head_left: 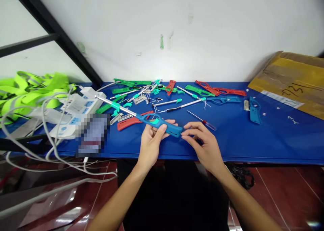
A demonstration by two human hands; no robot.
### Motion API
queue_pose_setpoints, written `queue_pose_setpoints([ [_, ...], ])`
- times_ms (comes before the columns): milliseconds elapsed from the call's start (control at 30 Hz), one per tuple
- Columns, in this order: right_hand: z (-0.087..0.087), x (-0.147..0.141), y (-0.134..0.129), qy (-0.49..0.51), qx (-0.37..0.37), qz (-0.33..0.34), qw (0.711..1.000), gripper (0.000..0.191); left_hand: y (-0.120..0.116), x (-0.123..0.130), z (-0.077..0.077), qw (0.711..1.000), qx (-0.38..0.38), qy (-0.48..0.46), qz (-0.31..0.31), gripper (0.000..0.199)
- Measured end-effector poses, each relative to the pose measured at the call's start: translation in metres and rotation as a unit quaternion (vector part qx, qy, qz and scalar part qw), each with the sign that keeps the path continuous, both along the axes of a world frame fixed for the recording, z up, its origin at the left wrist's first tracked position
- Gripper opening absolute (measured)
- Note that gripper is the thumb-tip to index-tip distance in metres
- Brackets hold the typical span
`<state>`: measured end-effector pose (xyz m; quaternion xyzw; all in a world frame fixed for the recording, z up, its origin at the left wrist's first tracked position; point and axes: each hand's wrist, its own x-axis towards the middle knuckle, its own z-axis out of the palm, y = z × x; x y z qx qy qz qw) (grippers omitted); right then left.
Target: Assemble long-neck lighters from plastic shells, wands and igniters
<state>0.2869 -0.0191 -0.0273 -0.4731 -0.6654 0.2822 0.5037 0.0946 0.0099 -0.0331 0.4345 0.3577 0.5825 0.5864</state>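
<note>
A blue lighter with a teal trigger and a long metal tube points up to the left above the table. My left hand is wrapped round its handle, thumb on top. At the handle's right end, my right hand has its thumb and fingers pinched together; whatever they hold, if anything, is too small to name. Behind the hands lies a screwdriver with a clear handle. A red casing half rests under the lighter's tube.
Green casing halves, red ones, blue ones and metal tubes lie along the back. A cardboard box stands right. Power strips, cables, a blurred phone and yellow vests occupy the left.
</note>
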Motion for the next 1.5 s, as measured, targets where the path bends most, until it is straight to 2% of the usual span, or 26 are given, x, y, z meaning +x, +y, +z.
queue_pose_setpoints([
  [233, -0.004, -0.004, -0.001, -0.02, 0.042, -0.021, 0.999, 0.011, -0.001, 0.0, 0.0, 1.0, -0.001, 0.004, -0.015, 0.034],
  [433, -0.006, -0.011, -0.002, -0.08, 0.128, -0.064, 0.987, 0.014, -0.002, 0.0, -0.001, 1.0, 0.008, 0.021, -0.002, 0.033],
  [733, -0.012, -0.013, -0.006, -0.15, 0.156, -0.069, 0.974, 0.013, -0.003, 0.0, -0.001, 0.999, 0.013, 0.037, -0.01, 0.032],
  [867, -0.01, -0.012, -0.006, -0.106, 0.12, -0.051, 0.986, 0.009, -0.004, -0.001, 0.0, 0.999, 0.016, 0.043, -0.011, 0.03],
  [967, -0.005, -0.011, -0.005, -0.028, 0.042, -0.016, 0.999, 0.005, -0.004, -0.002, 0.0, 0.999, 0.027, 0.038, -0.017, 0.029],
  [1100, 0.001, -0.005, -0.002, 0.067, -0.086, 0.025, 0.994, 0.029, -0.005, -0.003, -0.001, 0.999, 0.033, 0.014, -0.019, 0.033],
  [1167, 0.003, -0.002, -0.001, 0.071, -0.127, 0.053, 0.988, 0.029, -0.006, -0.003, -0.001, 0.999, 0.029, 0.011, -0.028, 0.036],
  [1400, 0.007, 0.0, 0.0, 0.062, -0.153, 0.065, 0.984, 0.028, -0.007, -0.001, 0.002, 0.999, 0.035, 0.004, -0.041, 0.033],
  [1500, 0.008, -0.002, 0.0, 0.061, -0.138, 0.056, 0.987, 0.029, -0.007, 0.002, 0.001, 0.999, 0.032, 0.007, -0.043, 0.034],
])
